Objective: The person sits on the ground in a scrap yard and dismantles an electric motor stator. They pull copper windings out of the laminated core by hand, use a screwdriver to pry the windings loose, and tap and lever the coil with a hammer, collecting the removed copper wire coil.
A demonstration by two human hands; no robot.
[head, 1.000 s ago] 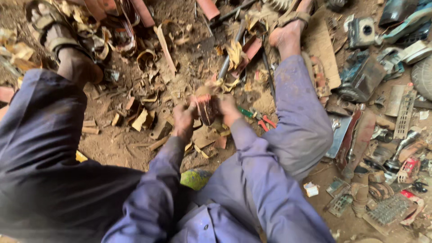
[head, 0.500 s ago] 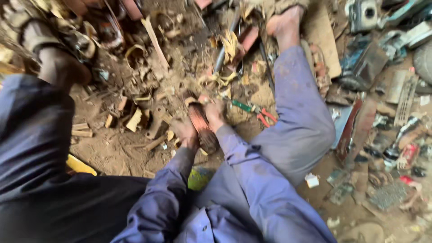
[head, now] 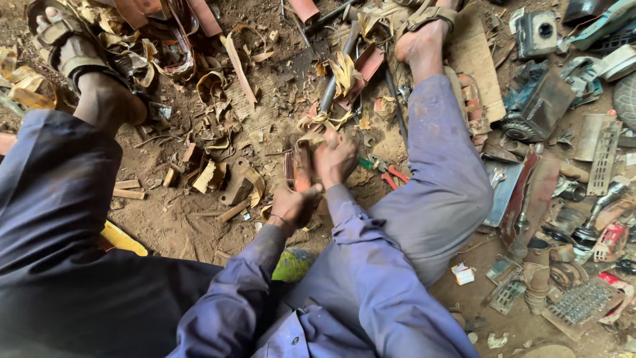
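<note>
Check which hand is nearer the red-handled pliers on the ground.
Right. The right hand sits just beside the red-handled pliers, on the reddish metal piece. The left hand is lower, farther away.

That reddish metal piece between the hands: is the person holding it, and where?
Yes. Both hands grip the reddish metal piece: the left hand clasps its near end, and the right hand holds its far end from the side. What it is cannot be told.
</note>
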